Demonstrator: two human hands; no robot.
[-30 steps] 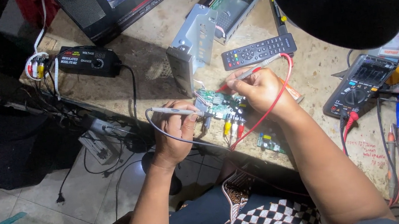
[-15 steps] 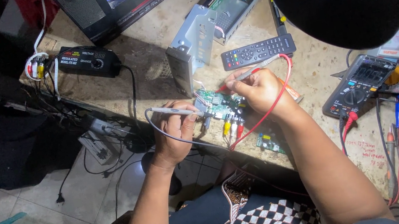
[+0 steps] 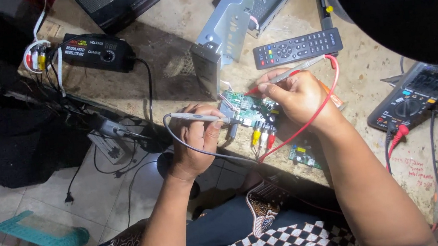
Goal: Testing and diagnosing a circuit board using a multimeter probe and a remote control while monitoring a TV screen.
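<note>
Head view, looking down: a small green circuit board is seen lying near the front edge of the stone-patterned desk, with yellow, white and red round sockets along its near side. The left hand is clenched around a thin grey test probe, held level, its tip set against the left end of the board; a grey lead loops down from the probe. The right hand is closed in a pinching grip on a second grey probe with a red lead, pointed at the far edge of the board; the red lead curves round the wrist. A black remote control is found just beyond the right hand. An open grey metal casing stands beside the board; another circuit board is seen inside the tray-like half further back. A dark digital multimeter lies to the right, with leads plugged in. A black power adapter box lies at the left of the desk.
</note>
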